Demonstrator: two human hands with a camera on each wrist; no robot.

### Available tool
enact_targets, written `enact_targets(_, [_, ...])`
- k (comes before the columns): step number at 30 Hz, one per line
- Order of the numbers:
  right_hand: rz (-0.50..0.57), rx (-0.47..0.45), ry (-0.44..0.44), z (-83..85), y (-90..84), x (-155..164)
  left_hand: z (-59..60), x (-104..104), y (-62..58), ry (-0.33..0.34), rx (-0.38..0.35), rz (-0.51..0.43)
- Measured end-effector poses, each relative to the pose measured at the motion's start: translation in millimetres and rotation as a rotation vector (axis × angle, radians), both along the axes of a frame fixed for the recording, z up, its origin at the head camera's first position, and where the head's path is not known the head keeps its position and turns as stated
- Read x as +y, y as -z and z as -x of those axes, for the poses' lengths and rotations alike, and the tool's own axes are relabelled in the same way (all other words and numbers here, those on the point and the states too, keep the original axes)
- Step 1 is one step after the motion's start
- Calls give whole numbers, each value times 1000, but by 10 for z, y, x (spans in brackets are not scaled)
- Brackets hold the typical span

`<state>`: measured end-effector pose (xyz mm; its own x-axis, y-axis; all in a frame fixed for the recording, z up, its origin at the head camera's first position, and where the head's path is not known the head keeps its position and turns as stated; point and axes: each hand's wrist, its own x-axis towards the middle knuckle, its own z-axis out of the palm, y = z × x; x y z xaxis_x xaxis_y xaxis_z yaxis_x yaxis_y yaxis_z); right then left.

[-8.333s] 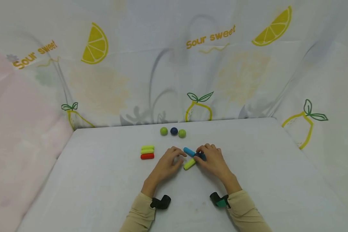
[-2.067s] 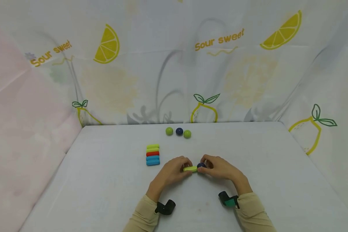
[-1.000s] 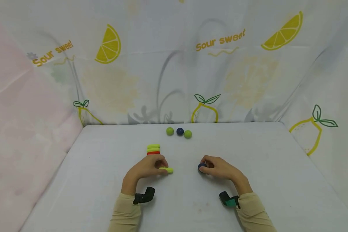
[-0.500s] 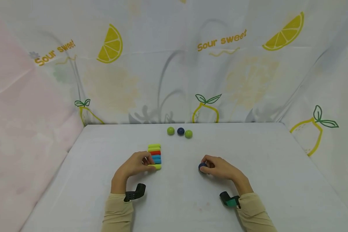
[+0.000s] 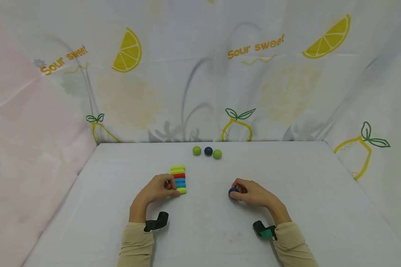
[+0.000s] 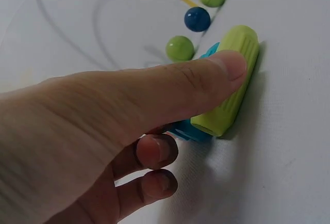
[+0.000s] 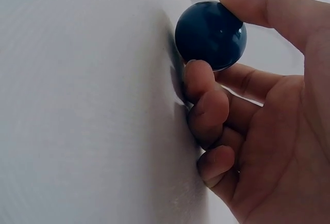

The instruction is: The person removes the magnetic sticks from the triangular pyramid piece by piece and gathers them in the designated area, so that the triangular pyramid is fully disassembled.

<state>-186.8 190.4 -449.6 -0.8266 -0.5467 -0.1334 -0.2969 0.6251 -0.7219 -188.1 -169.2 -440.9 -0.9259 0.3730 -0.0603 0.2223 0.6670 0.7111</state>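
My left hand (image 5: pixel 158 188) pinches a lime ribbed toy building stick (image 6: pixel 232 111), its thumb lying across the stick's near side. The index fingertip behind it is hidden in the left wrist view. This stick lies along the near end of a row: two blue sticks (image 5: pixel 181 184), a red stick (image 5: pixel 180 176) and two lime sticks (image 5: pixel 178 168). To the right, my right hand (image 5: pixel 254 193) holds a glossy dark blue ball (image 7: pixel 209 35) between thumb and curled fingers, close to the tabletop.
At the back of the white table (image 5: pixel 280 178) sit a green ball (image 5: pixel 196 150), a dark blue ball (image 5: pixel 208 151) and another green ball (image 5: pixel 217 154). A lemon-printed curtain (image 5: pixel 173 85) hangs behind. Each wrist carries a small black camera (image 5: pixel 157 221).
The lime stick has come off the dark blue ball, and my left hand has carried it left to the row's near end. Earlier, the blue sticks joined the row. My right hand keeps its ball.
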Motion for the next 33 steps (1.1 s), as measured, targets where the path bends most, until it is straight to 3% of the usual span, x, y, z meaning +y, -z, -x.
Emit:
enact_targets(3, [-6, 5, 13, 13, 3, 1, 1, -1, 11, -16, -2, -17])
enact_targets(11, [-37, 94, 210, 98, 36, 19, -22, 29, 46, -44, 29, -94])
enact_targets(17, [-36, 168, 280, 306, 75, -8, -44, 65, 36, -50, 63, -93])
enact_targets(25, [-36, 191, 351, 650, 91, -83, -41, 114, 45, -41, 68, -103])
enact_targets(33, [-60, 256, 410, 764, 130, -143, -31, 215, 67, -6, 75, -131])
